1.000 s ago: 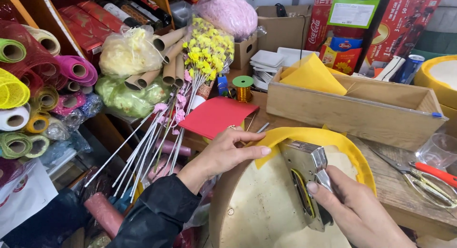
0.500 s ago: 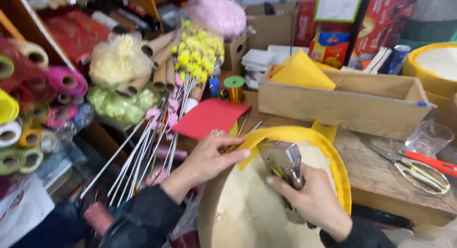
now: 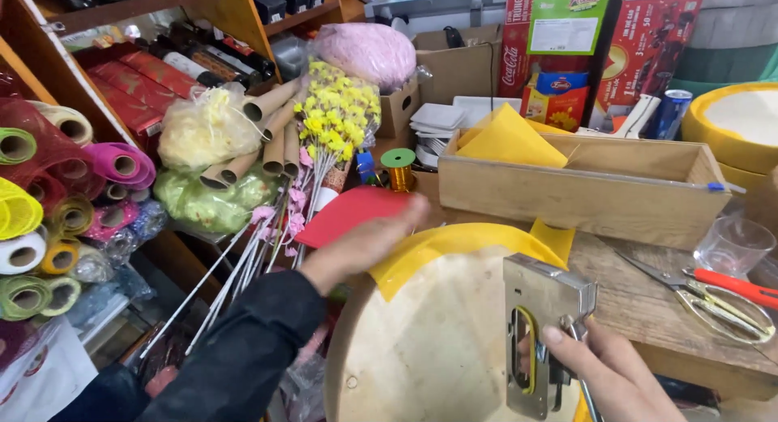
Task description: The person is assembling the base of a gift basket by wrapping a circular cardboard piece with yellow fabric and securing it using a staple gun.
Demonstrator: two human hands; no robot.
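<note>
Head view: left hand (image 3: 361,248) flat on yellow sheet (image 3: 454,248); right hand (image 3: 604,373) grips stapler (image 3: 539,333).

place: craft/florist workshop-shop
evidence: mesh wrap rolls (image 3: 49,219), artificial flower stems (image 3: 332,122), ribbon spool (image 3: 398,167), wooden workbench (image 3: 648,308), scissors (image 3: 713,296), shelves (image 3: 162,8)

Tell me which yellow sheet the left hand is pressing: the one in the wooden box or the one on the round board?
The yellow sheet on the round board. The left hand lies on its curved edge; the other yellow sheet stands untouched in the wooden box.
</note>
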